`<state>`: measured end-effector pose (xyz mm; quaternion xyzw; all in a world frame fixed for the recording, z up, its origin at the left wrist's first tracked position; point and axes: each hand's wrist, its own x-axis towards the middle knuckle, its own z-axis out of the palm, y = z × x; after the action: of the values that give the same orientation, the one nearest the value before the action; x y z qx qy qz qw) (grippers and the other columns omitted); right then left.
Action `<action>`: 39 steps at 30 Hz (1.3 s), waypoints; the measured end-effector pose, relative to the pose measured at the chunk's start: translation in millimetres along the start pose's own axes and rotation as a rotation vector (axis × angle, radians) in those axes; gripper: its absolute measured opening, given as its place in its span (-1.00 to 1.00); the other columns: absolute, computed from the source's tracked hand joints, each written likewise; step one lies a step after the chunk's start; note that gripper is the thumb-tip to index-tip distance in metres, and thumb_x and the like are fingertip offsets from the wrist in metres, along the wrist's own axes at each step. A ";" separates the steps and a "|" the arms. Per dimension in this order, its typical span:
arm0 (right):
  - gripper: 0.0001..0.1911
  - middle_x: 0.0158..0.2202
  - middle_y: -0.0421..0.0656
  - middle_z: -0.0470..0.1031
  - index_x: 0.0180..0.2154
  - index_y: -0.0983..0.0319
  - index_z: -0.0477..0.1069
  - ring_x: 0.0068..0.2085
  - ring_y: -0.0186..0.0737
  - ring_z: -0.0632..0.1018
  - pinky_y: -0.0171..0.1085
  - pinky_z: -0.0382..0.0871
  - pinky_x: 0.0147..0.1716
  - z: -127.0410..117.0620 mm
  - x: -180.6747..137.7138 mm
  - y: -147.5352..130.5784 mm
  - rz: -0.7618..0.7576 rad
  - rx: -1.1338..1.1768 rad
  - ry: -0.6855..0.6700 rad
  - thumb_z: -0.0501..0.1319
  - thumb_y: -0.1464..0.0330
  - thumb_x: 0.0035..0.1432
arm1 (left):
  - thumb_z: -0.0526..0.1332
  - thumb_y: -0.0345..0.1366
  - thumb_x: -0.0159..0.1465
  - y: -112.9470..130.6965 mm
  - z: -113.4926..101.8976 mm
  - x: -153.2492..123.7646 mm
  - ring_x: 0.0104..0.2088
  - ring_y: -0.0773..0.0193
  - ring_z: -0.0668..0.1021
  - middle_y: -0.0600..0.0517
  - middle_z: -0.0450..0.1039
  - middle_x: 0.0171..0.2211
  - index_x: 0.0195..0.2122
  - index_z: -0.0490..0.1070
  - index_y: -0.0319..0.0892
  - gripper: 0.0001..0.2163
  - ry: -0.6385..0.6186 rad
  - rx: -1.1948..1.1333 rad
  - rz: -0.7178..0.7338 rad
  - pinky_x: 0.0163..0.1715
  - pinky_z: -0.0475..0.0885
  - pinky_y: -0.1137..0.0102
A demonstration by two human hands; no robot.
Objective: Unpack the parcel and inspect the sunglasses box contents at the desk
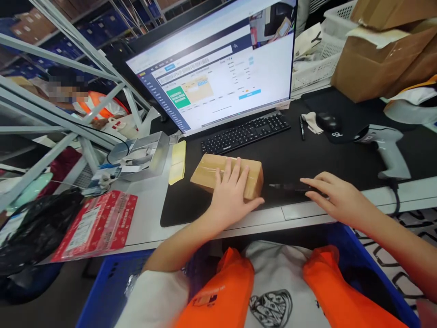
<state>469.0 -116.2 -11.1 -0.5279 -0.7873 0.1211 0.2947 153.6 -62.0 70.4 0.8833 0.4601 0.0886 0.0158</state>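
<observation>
A small brown cardboard box [252, 171] with clear tape lies on the black desk mat [184, 207]. My left hand [230, 196] rests flat on top of it, fingers spread and thumb stretched over its near right side. To the right, my right hand [329, 193] pinches a slim black utility knife [287, 186] between thumb and fingers. The knife's narrow tip points left at the box, with a short gap between them. Its outline is blurred against the dark mat.
Behind the box stand a keyboard [246, 133] and a monitor [218, 68]. A mouse [328, 122], a pen [302, 128] and a barcode scanner [385, 148] lie to the right. Yellow paper [178, 162] and a red parcel bag [99, 225] are left. Large cartons [382, 64] stand back right.
</observation>
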 end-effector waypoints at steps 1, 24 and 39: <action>-0.55 -0.12 -0.03 0.52 0.18 0.17 0.50 -0.24 -0.14 0.58 -0.17 0.49 -0.22 0.7 1.9 -6.9 -0.020 0.009 -0.004 0.07 0.11 0.47 | 0.36 0.00 0.22 3.7 6.1 -0.7 0.49 -0.35 0.00 -0.33 -0.04 0.48 0.43 0.14 -0.27 -0.17 0.056 0.028 -0.014 0.39 -0.13 -0.32; -0.58 -0.18 -0.07 0.51 0.13 0.13 0.57 -0.27 -0.18 0.54 -0.19 0.46 -0.24 15.7 47.9 -11.6 -0.147 0.047 0.011 0.09 0.13 0.47 | 0.28 -0.18 0.19 6.1 19.5 -2.1 0.43 -0.19 0.23 -0.11 0.26 0.39 0.41 0.21 -0.10 -0.27 0.230 0.073 0.015 0.36 0.15 -0.10; -0.51 -0.13 0.07 0.59 -0.10 0.30 0.62 -0.17 -0.05 0.56 -0.12 0.38 -0.13 16.3 89.6 70.0 0.364 0.076 0.160 0.16 0.03 0.38 | 0.24 -0.17 0.23 0.6 24.0 -2.5 0.34 -0.18 0.39 -0.16 0.46 0.24 0.33 0.32 -0.14 -0.39 0.345 -0.081 0.008 0.44 -0.16 -0.16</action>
<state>488.4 -4.5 -29.1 -0.6580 -0.6478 0.1597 0.3491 156.8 -63.1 46.5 0.8554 0.4487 0.2572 -0.0284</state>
